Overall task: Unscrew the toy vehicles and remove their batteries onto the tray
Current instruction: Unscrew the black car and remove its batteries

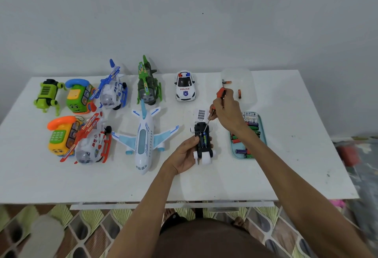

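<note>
gripping the upturned toy car (202,145), the left hand (185,155) is steadying it while the right hand (227,110) is pinching a screwdriver (216,104) left of the tray (263,133).

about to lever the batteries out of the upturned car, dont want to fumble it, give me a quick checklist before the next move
1. Compartment open on the upturned car: ok, its batteries are exposed.
2. Car held steady: ok, the left hand grips its side.
3. Tool ready: ok, the right hand holds the screwdriver, tip at the underside.
4. Tray close by: ok, it sits beside the right forearm.
5. Removed screw accounted for: cannot tell, too small to see.
6. All removed cells on the tray: not ok, loose batteries lie beyond it.
</note>
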Available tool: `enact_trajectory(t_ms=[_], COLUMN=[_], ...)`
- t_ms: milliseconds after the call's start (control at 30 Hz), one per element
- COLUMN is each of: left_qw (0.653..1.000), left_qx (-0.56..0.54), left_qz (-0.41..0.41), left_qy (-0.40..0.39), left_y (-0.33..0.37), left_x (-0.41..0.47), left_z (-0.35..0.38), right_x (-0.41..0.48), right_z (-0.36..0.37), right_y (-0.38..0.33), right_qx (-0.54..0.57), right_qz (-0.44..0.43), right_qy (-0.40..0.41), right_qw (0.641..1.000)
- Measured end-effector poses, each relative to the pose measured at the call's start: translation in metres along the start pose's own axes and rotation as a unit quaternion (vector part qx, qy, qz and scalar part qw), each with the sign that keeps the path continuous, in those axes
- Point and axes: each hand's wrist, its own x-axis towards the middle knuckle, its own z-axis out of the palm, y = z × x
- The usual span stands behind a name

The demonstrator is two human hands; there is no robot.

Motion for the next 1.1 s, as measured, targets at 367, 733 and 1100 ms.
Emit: enact_trajectory(t_ms=[367,733,1100], left_qw=[0.999,0.995,0.997], left_qx=[-0.027,-0.077,-0.045], left_qz=[-0.006,-0.005,-0.016], left_qy=[0.037,0.059,0.056], left_y=[0.003,0.002,0.000], left_x=[0.001,0.003,0.005], left_z=[0.001,-0.003,-0.007], right_x=[0.000,-0.016,-0.037], right_z=[0.005,-0.001,0.015], right_y=[0.001,-0.010,0.008], right_qx=[0.054,0.126,-0.301], right_qz=[0.029,-0.012,-0.045], right_qy=[0.013,0.090,-0.061], right_qw=[0.998,0.988,0.951])
